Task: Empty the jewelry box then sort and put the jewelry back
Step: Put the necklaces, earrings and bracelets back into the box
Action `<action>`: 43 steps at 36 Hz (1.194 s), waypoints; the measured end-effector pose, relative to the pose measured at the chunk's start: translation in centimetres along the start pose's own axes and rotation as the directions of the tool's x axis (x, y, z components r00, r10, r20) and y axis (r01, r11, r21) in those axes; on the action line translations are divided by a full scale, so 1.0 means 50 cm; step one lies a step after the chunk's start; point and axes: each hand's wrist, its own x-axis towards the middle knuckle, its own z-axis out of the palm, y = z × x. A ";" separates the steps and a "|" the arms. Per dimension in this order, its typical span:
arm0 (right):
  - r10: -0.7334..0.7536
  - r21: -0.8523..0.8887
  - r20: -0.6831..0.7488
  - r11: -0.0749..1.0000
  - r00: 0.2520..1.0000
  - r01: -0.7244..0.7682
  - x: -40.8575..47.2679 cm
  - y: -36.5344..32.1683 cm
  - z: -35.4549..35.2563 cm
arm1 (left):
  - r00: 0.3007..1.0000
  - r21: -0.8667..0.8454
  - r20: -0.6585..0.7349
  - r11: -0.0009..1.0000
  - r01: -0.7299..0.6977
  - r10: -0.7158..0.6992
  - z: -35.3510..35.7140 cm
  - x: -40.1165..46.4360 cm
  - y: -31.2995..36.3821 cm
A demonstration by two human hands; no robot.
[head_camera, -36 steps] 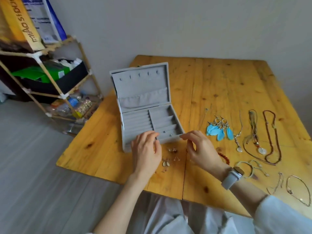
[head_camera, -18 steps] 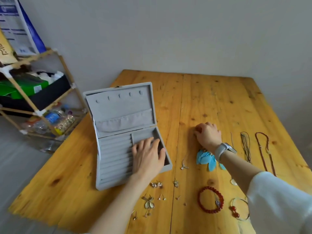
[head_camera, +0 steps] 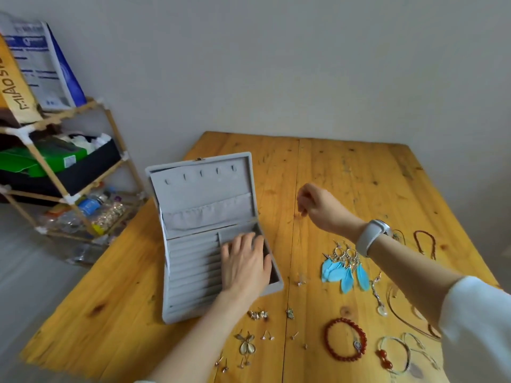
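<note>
Two hands seen: left hand (head_camera: 244,265) laid flat, fingers straight, on open grey velvet jewelry box (head_camera: 199,239) at wooden table (head_camera: 345,172) left — right hand (head_camera: 318,205) raised, fingertips pinched; held item indiscernible. Blue feather earrings (head_camera: 344,272) alongside.

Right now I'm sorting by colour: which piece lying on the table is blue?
The feather earrings, lying right of the jewelry box; the bead bracelet is red.

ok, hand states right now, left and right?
Left hand: open, fingers flat on the open grey felt jewelry box.
Right hand: raised, fingers curled; contents cannot be told.
</note>
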 end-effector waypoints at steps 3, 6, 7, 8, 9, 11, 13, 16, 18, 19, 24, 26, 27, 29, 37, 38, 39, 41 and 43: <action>-0.085 0.091 0.016 0.992 0.996 0.083 0.005 -0.066 -0.014 | 0.998 -0.238 -0.061 0.971 -0.005 -0.009 -0.021 0.029 -0.009; -0.142 0.216 0.012 0.967 0.990 0.136 0.020 -0.128 -0.019 | 0.992 -0.644 0.018 0.757 0.109 -0.127 -0.070 0.067 -0.022; -0.149 0.248 0.007 0.958 0.989 0.143 0.028 -0.148 -0.019 | 0.987 -0.736 0.069 0.661 0.147 -0.143 -0.086 0.078 -0.028; -0.153 0.276 0.001 0.950 0.988 0.147 0.039 -0.167 -0.017 | 0.984 -0.796 0.095 0.583 0.165 -0.149 -0.100 0.088 -0.035; -0.157 0.307 -0.005 0.940 0.988 0.151 0.050 -0.185 -0.014 | 0.983 -0.826 0.096 0.538 0.166 -0.156 -0.114 0.097 -0.043; -0.152 0.369 -0.012 0.918 0.988 0.145 0.075 -0.218 -0.005 | 0.981 -0.829 0.064 0.537 0.155 -0.183 -0.135 0.110 -0.067; -0.127 0.433 -0.002 0.894 0.992 0.116 0.102 -0.245 0.007 | 0.974 -0.777 0.004 0.612 0.146 -0.227 -0.148 0.115 -0.100; -0.085 0.533 0.028 0.844 0.996 0.057 0.139 -0.279 0.031 | 0.929 -0.596 -0.205 0.792 0.131 -0.307 -0.154 0.100 -0.158; -0.076 0.582 0.047 0.812 0.996 0.035 0.160 -0.299 0.053 | 0.871 -0.524 -0.342 0.841 0.136 -0.354 -0.156 0.087 -0.197; -0.077 0.600 0.056 0.800 0.995 0.028 0.169 -0.309 0.065 | 0.836 -0.515 -0.381 0.841 0.163 -0.395 -0.158 0.082 -0.215; -0.113 0.671 0.091 0.741 0.989 0.023 0.202 -0.353 0.106 | 0.768 -0.577 -0.391 0.785 0.226 -0.508 -0.160 0.098 -0.309; -0.141 0.669 0.104 0.743 0.984 0.036 0.210 -0.370 0.114 | 0.818 -0.671 -0.293 0.716 0.193 -0.495 -0.160 0.109 -0.330; -0.156 0.661 0.107 0.749 0.982 0.047 0.212 -0.377 0.117 | 0.837 -0.712 -0.250 0.678 0.182 -0.487 -0.161 0.116 -0.338; -0.184 0.645 0.110 0.761 0.977 0.071 0.216 -0.389 0.123 | 0.870 -0.772 -0.193 0.617 0.151 -0.454 -0.164 0.128 -0.348; -0.243 0.534 0.093 0.831 0.965 0.158 0.220 -0.368 0.175 | 0.882 -0.771 -0.247 0.633 0.071 -0.400 -0.157 0.140 -0.359; -0.249 0.493 0.083 0.852 0.965 0.178 0.221 -0.360 0.184 | 0.880 -0.773 -0.250 0.631 0.071 -0.405 -0.156 0.141 -0.357; -0.258 0.446 0.073 0.872 0.963 0.200 0.223 -0.352 0.192 | 0.875 -0.774 -0.255 0.630 0.071 -0.411 -0.154 0.142 -0.356; -0.288 0.349 0.056 0.903 0.956 0.251 0.224 -0.334 0.207 | 0.864 -0.771 -0.270 0.633 0.070 -0.424 -0.149 0.145 -0.355; -0.350 0.224 0.049 0.916 0.935 0.332 0.219 -0.320 0.217 | 0.856 -0.759 -0.282 0.646 0.078 -0.434 -0.146 0.145 -0.353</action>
